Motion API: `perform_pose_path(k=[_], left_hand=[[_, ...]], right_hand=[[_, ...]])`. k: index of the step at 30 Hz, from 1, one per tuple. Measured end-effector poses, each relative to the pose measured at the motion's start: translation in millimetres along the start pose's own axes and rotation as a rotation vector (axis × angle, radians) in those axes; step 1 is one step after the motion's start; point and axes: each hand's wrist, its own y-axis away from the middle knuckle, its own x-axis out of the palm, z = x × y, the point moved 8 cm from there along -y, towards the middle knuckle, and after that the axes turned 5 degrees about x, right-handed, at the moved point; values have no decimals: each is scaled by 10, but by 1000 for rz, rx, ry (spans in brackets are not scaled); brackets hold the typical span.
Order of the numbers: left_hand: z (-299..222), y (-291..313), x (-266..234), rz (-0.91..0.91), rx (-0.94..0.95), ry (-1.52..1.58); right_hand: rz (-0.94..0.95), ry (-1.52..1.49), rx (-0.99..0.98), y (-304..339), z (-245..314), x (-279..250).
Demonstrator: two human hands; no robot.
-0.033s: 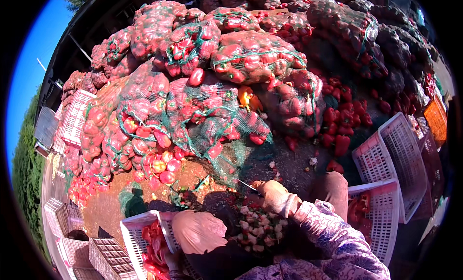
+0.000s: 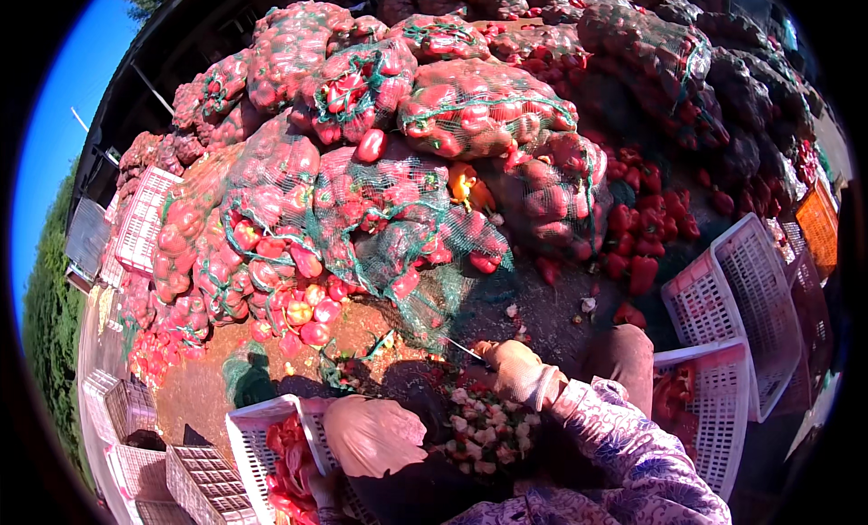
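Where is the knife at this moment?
In the head view, slightly right of and below centre: the right hand holds the knife, its blade pointing left toward the green net, with pepper cores lower in the picture.

hard sunlight on the mesh sacks (image 2: 488,109), deep shadow toward the right, fisheye distortion, black corners

Your right hand (image 2: 517,369) covers the near end of the thin blade (image 2: 466,349). Your left hand (image 2: 323,491), dim beside your left knee (image 2: 375,430), is too shadowed to show what its fingers touch, and the white crate (image 2: 260,418) there runs off the lower edge. Right of your right hand, your patterned sleeve (image 2: 624,439) partly hides another crate (image 2: 731,416).
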Motion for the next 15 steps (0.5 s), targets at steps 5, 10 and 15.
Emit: perform_pose_path(k=[5,10,15], left_hand=[[-611,60,76,-26,65,-103],[-316,-34,85,-33,-6,92],[443,-227,-50,-19,99,91]], right_hand=[[-2,13,3,-3,27,-93],[15,15,38,-21,72,-77],[53,-42,101,-20,135,-16]])
